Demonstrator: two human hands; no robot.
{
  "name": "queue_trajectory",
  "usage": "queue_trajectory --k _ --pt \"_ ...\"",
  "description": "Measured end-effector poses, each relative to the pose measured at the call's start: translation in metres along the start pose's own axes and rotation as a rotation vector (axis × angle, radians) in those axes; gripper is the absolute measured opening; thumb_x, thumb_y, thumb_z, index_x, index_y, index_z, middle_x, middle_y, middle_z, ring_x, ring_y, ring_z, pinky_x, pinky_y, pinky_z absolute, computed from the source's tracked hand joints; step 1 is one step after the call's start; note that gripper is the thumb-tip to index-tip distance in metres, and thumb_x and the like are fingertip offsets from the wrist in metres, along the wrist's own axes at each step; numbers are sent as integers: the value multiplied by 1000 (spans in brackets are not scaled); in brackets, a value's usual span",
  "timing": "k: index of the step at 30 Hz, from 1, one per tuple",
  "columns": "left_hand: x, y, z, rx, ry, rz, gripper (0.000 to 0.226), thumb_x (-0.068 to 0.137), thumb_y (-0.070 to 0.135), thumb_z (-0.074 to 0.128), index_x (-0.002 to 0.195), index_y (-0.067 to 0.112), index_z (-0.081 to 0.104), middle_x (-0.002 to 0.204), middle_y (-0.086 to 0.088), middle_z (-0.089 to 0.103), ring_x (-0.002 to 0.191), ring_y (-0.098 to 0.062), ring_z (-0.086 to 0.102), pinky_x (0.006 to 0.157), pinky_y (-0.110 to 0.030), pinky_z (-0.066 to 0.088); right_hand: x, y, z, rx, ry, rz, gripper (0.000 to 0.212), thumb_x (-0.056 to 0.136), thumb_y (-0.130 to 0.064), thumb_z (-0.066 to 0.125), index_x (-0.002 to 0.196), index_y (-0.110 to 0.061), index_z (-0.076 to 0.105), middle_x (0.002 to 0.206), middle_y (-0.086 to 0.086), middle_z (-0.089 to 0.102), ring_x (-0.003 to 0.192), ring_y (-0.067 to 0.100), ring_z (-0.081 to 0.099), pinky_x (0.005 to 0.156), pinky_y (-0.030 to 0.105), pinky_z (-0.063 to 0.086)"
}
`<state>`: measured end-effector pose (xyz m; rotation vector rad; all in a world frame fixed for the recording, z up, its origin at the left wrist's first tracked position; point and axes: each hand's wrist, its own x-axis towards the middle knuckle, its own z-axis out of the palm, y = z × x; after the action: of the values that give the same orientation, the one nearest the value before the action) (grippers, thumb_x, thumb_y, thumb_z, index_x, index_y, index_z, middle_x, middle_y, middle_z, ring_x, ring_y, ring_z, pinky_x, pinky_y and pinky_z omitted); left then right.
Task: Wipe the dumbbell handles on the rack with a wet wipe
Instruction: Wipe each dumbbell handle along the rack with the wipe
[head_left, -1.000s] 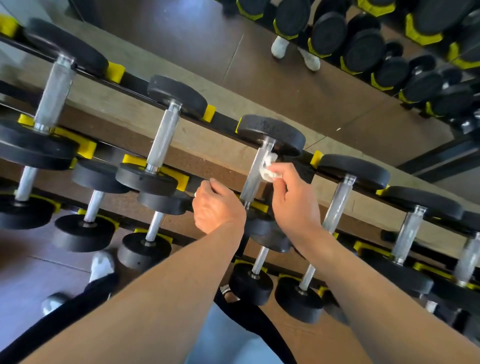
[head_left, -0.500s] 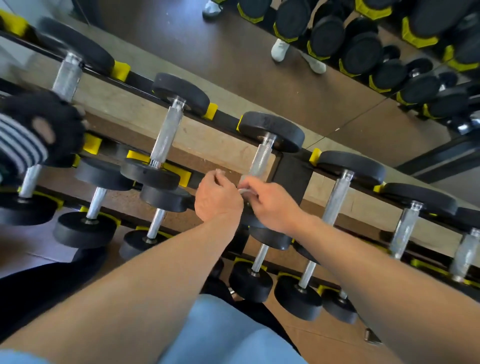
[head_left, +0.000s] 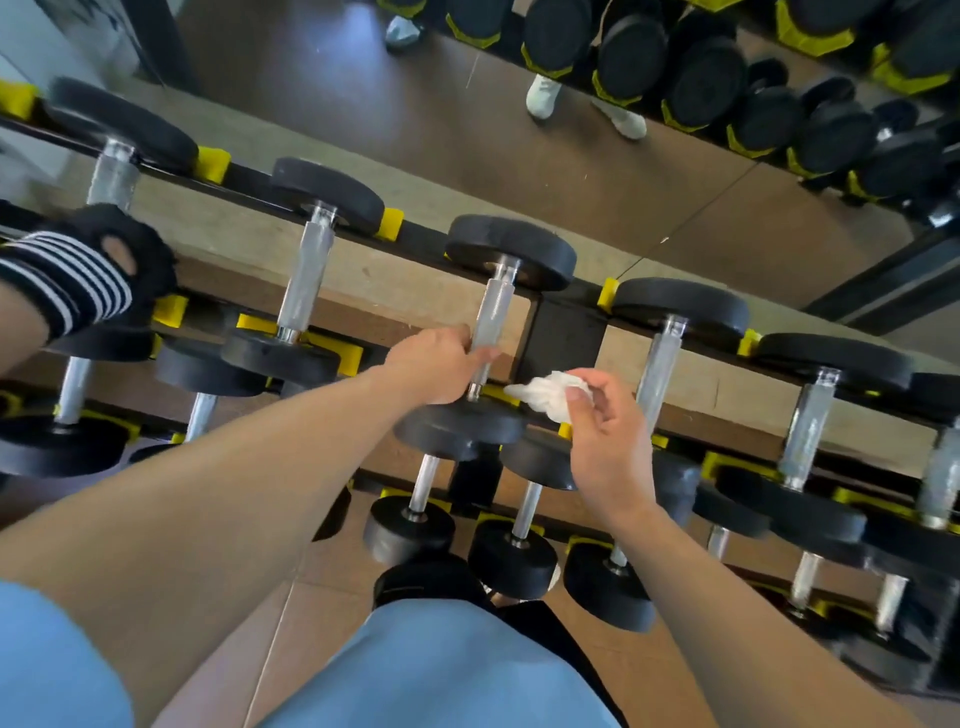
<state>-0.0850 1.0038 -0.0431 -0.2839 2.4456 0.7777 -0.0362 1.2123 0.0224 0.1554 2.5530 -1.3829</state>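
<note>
At far left, a gloved hand (head_left: 98, 270) of a second person, in a black fingerless glove with a striped wrist wrap, lies over the top-row dumbbell (head_left: 111, 171) there; whether it grips the handle cannot be told.

The rack (head_left: 563, 332) runs diagonally from upper left to lower right, with yellow cradles and a black upright post at centre. Dumbbells with black heads and knurled steel handles lie across it in several tiers.

Left hand (head_left: 439, 366): fingers curled round the lower part of the centre handle (head_left: 493, 317) on the top tier, grasping it. The handle's upper part is exposed, up to the far head.

Right hand (head_left: 605, 428): positioned just right of that handle, apart from it. Thumb and fingers pinch a crumpled white wipe (head_left: 545, 392). The wipe sits over the near head of the same dumbbell, close to the handle base; contact with it cannot be told.

The next handle (head_left: 657, 364) to the right is untouched.

At upper right, a mirror (head_left: 519, 130) reflects dumbbells and white shoes.
</note>
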Motion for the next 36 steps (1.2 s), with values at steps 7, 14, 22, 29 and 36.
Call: queue_trajectory --k 7,14,22,29,36 --pt "4 -6 -7 56 9 123 45 101 60 32 99 22 57 89 -3 62 84 -24 61 76 -43 53 -13 10 -22 65 39 -19 17 104 -24 50 115 -33 59 105 -21 64 100 -7 58 76 6 45" --pt "-2 2 -3 -106 124 122 35 108 40 28 112 20 56 99 -2 61 90 -22 57 78 -37 42 -27 34 -48 19 -14 6 17 104 -29 48 117 -36 58 106 -24 63 103 -7 57 79 9 45" --pt "-4 18 2 9 245 -2 47 100 63 26 99 22 49 82 1 61 72 -18 60 64 -38 48 -24 29 -57 65 -1 -5 16 104 -26 49 114 -37 57 101 -29 61 102 -12 55 77 4 44" --pt "-1 18 2 113 332 172 38 107 45 28 114 19 54 87 0 59 72 -17 56 61 -32 39 -23 23 -44 57 23 2 18 104 -28 50 116 -39 55 108 -28 61 106 -11 55 81 0 41" --pt "3 10 -17 -220 486 -15 37 107 40 27 91 20 53 82 -1 57 78 -17 55 69 -36 43 -25 13 -38 109 61 24 16 103 -26 51 116 -33 58 108 -24 63 105 -11 55 80 0 41"
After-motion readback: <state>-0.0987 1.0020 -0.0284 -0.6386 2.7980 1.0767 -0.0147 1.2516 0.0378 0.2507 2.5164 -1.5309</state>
